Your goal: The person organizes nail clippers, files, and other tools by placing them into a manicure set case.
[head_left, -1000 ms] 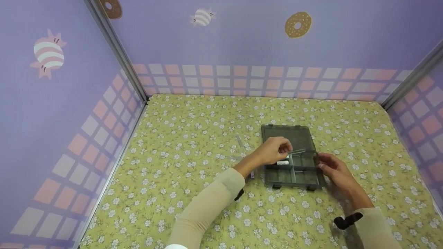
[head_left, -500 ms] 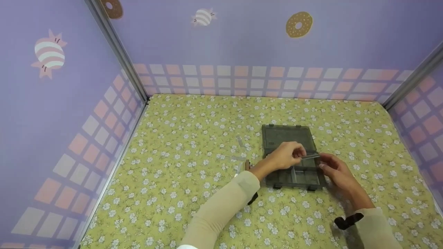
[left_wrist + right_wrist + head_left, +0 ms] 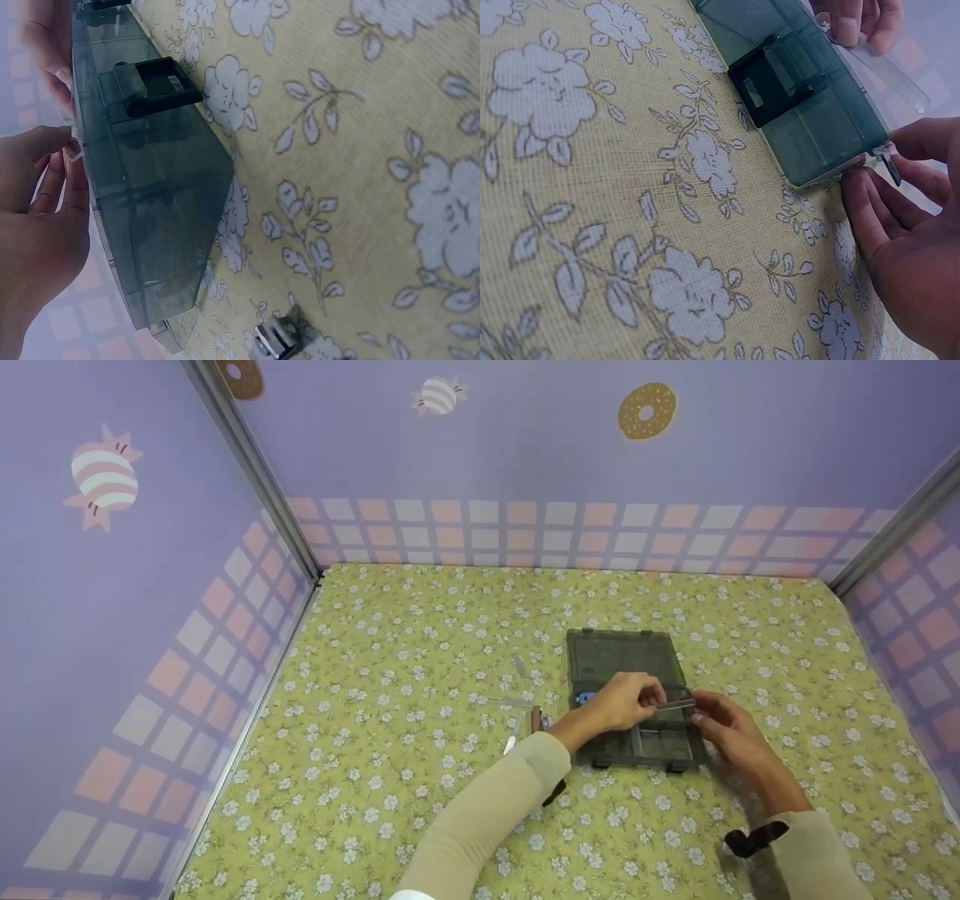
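Note:
A smoky translucent compartment box (image 3: 664, 746) lies on the flowered cloth with its lid (image 3: 626, 656) folded back. Over its right-hand compartments, my left hand (image 3: 626, 701) pinches a clear strip (image 3: 675, 704) between thumb and fingers. In the right wrist view the strip (image 3: 885, 75) looks flat with a rounded end. My right hand (image 3: 731, 727) grips the box's right side wall; the right wrist view shows the hand (image 3: 922, 225) with fingers against that wall and the thumb by the rim. A blue item (image 3: 586, 699) shows in a left compartment, partly hidden by my left hand.
Left of the box lie a brown item (image 3: 535, 718) and several clear strips, among them one strip (image 3: 519, 666) farther back. A small metal piece (image 3: 274, 337) sits near the box in the left wrist view. Patterned panels (image 3: 480, 450) enclose the cloth at the back and sides.
My left hand has moved right and slightly nearer with the strip, now over the right compartments. The blue item and the brown item have come into view. My right hand stays put.

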`<state>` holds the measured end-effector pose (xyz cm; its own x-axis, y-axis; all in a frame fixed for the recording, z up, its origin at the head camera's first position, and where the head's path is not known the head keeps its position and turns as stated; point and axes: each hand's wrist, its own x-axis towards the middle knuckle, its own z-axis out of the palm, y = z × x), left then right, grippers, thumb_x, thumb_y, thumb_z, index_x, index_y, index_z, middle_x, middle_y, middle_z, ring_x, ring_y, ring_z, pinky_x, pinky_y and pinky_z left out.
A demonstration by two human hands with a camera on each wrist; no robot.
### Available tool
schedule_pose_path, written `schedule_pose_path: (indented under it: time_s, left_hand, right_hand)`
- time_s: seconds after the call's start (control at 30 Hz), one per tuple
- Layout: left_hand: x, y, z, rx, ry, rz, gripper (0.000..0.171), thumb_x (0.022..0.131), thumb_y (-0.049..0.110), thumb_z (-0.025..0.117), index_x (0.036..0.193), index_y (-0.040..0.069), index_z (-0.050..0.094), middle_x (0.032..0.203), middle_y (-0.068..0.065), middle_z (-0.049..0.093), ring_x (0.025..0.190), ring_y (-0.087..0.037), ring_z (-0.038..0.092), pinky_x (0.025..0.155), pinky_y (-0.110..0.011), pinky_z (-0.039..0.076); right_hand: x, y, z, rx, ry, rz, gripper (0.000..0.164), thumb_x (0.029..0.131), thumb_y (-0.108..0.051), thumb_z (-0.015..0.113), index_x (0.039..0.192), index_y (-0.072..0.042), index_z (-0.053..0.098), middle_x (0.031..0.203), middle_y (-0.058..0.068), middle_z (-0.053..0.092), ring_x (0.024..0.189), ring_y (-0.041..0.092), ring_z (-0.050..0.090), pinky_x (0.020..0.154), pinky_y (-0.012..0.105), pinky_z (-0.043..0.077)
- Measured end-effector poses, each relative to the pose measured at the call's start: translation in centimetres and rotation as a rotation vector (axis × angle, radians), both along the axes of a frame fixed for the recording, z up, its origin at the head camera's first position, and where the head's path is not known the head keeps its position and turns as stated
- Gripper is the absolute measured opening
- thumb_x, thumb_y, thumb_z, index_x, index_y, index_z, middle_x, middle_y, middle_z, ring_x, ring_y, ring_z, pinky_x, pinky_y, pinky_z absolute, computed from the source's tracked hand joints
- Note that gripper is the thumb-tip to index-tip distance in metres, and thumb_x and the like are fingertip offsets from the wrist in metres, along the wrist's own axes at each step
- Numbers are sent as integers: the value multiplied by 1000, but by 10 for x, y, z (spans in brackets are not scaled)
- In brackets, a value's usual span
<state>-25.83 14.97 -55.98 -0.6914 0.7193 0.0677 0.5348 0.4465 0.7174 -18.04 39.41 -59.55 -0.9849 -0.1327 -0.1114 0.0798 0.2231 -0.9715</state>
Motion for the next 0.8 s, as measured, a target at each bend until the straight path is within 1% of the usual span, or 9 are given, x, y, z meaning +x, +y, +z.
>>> schedule_pose_path:
  time_s: [0.2,0.4,0.5,0.67,0.8]
  left_hand:
    - [1,3,-1,-6,0,24,13,105,9,67,114,9,75,100,5,65,86,0,58,75,-9,47]
    - [6,1,-2,17,2,41,21,104,10,69,124,7,73,111,0,67,96,-4,63,80,-8,47]
    - [8,-3,-1,27,0,31,25,103,12,72,127,7,72,114,-1,67,99,-6,64,81,-8,47]
    - [8,-16,4,36,-12,4,28,102,14,73,129,7,71,116,-2,66,103,-7,64,83,-9,48]
    - [7,-35,8,57,-19,5,30,103,15,73,131,6,70,121,-5,66,110,-14,67,88,-11,50]
  right_hand:
    - [0,1,-1,1,4,8,56,112,-23,56,158,4,38,155,25,44,129,17,56,98,24,54]
    - [1,2,-1,-2,-3,14,60,112,-27,56,159,4,36,160,27,39,132,11,52,100,21,52]
    - [1,2,0,-3,-13,17,62,112,-28,56,161,3,34,161,27,38,134,12,51,100,20,51]
    - [1,1,-1,-16,-10,7,59,112,-26,56,160,3,36,159,27,40,133,14,52,100,21,52]
    - [0,0,-1,-27,-5,-7,57,112,-23,56,158,5,38,156,28,42,131,16,55,99,23,53]
